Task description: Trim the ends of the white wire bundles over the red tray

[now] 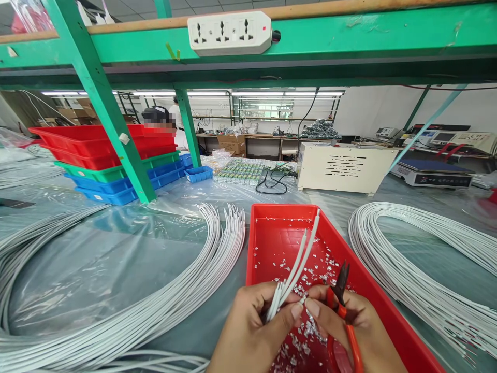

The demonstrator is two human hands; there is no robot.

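Note:
Over a red tray (279, 233) scattered with silvery foil scraps, my left hand (260, 324) is closed around several white cables (301, 259). Two of them stick up beyond the others. My right hand (349, 321) holds orange-handled scissors (351, 336), whose dark blades point up and away from me. Its thumb and index finger pinch at a cable end with a small silvery bit, right against my left thumb and fingertips.
Looped bundles of white cable lie at left (163, 305) and right (407, 274). Behind are stacked bins (108, 178), a beige metal box (345, 168) and a scale (430, 173). A green shelf frame (349, 39) crosses overhead; a person (157, 116) is beyond the bins.

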